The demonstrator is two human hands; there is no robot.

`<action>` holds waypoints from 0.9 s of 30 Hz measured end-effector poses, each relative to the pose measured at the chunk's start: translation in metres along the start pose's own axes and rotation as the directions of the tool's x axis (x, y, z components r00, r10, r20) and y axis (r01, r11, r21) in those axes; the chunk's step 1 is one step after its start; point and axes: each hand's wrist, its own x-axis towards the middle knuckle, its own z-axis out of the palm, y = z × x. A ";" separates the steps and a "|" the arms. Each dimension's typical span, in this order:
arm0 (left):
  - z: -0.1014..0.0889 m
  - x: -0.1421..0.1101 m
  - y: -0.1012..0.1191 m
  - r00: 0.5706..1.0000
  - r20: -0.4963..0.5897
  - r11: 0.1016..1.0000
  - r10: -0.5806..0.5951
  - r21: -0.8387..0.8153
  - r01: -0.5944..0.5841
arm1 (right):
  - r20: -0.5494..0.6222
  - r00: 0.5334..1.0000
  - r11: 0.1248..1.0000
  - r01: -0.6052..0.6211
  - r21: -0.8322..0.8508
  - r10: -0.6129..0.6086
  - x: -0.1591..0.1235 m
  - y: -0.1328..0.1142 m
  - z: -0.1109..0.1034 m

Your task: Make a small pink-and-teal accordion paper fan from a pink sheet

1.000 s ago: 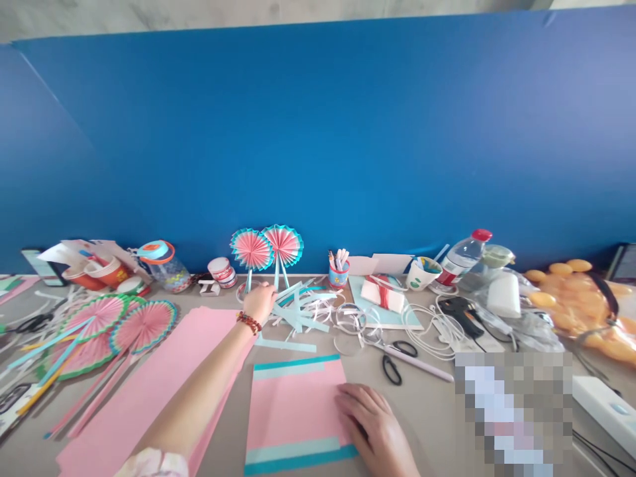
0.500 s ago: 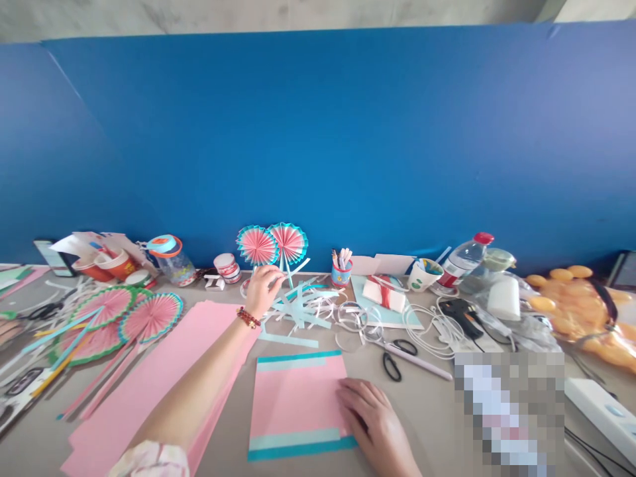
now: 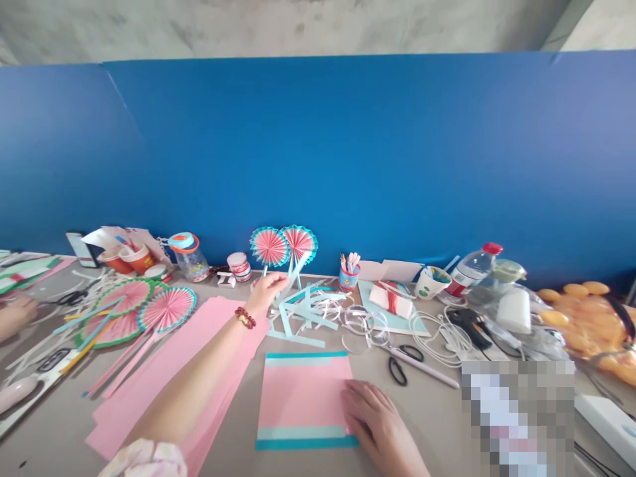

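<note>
Light-blue paper strip (image 3: 291, 281) is now pinched in your left hand (image 3: 265, 291): a second ago that hand lay low on the heap of cut strips (image 3: 308, 311) near the far edge of the desk (image 3: 427, 404); now it is raised just above the heap, with the strip rising from the fingertips toward the blue backboard (image 3: 348, 152). My reading is that one strip has been singled out of the heap, and that it is clear of the rest, though where its lower end lies I cannot tell.

Pose, left: your arm is stretched long and forward across the pink paper sheets (image 3: 163, 371), the beaded bracelet (image 3: 245, 318) at the wrist, palm turned down, fingers drawn together into a narrow grip on the strip. It sits just in front of the two pink pleated fans (image 3: 283, 245) standing against the backboard.

Pose, right: your right hand (image 3: 380, 424) has stayed flat on the right edge of the pink sheet with teal bands (image 3: 303, 401), near the front edge of the desk. Fingers are spread and pressing; it grips nothing.

Also noted: scissors (image 3: 397, 368) lie just right of the banded sheet. Finished fans (image 3: 144, 308) lie flat toward the left edge. Another person's hand (image 3: 14, 315) shows at the far left edge, apart from yours.
</note>
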 end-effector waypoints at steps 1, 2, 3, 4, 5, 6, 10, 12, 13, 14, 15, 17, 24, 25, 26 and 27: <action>0.002 -0.009 0.006 0.997 0.073 1.000 -0.001 -0.020 0.003 | -0.013 1.000 1.000 0.005 0.002 -0.005 0.001 0.001 -0.003; 0.004 -0.020 0.011 0.990 0.143 0.999 -0.004 -0.037 0.009 | -0.031 1.000 1.000 -0.003 0.016 0.004 0.004 0.000 -0.007; 0.008 -0.032 0.016 0.980 0.198 0.998 -0.006 -0.052 0.017 | -0.053 0.998 0.999 -0.024 0.047 0.027 0.008 -0.001 -0.011; 0.012 -0.044 0.021 0.970 0.244 0.998 -0.005 -0.065 0.022 | -0.071 0.995 0.993 -0.056 0.100 0.063 0.014 -0.003 -0.016; 0.017 -0.058 0.026 0.960 0.279 0.997 -0.002 -0.077 0.025 | -0.081 0.990 0.979 -0.096 0.178 0.112 0.022 -0.006 -0.021; 0.022 -0.072 0.030 0.951 0.310 0.996 0.005 -0.088 0.024 | -0.077 0.984 0.951 -0.136 0.276 0.164 0.030 -0.010 -0.026; 0.037 -0.120 0.045 0.922 0.386 0.994 0.033 -0.109 0.010 | 0.074 0.942 0.642 -0.279 0.715 0.327 0.062 -0.031 -0.030; 0.038 -0.137 0.050 0.910 0.413 0.994 0.025 -0.109 0.022 | 0.107 0.910 0.469 -0.304 0.829 0.400 0.072 -0.041 -0.024; 0.038 -0.144 0.051 0.908 0.419 0.993 0.015 -0.112 0.035 | 0.112 0.891 0.407 -0.308 0.860 0.439 0.074 -0.045 -0.020; 0.036 -0.148 0.052 0.908 0.420 0.992 0.004 -0.116 0.050 | 0.115 0.874 0.362 -0.311 0.879 0.471 0.075 -0.049 -0.016; 0.034 -0.152 0.052 0.909 0.416 0.991 -0.006 -0.120 0.061 | 0.114 0.863 0.332 -0.307 0.892 0.493 0.075 -0.052 -0.013; 0.030 -0.156 0.052 0.915 0.403 0.988 -0.021 -0.132 0.080 | 0.107 0.857 0.300 -0.290 0.909 0.504 0.074 -0.057 -0.010; 0.019 -0.161 0.047 0.890 0.452 0.960 -0.063 -0.216 0.178 | 0.140 0.813 0.133 -0.256 0.957 0.565 0.072 -0.067 -0.012; 0.019 -0.162 0.046 0.878 0.471 0.952 -0.081 -0.223 0.207 | 0.143 0.805 0.114 -0.252 0.961 0.576 0.072 -0.067 -0.012; 0.019 -0.163 0.045 0.866 0.490 0.945 -0.103 -0.224 0.239 | 0.144 0.799 0.104 -0.249 0.963 0.583 0.071 -0.067 -0.012; 0.019 -0.163 0.044 0.854 0.504 0.937 -0.126 -0.221 0.269 | 0.143 0.797 0.104 -0.249 0.963 0.586 0.069 -0.066 -0.012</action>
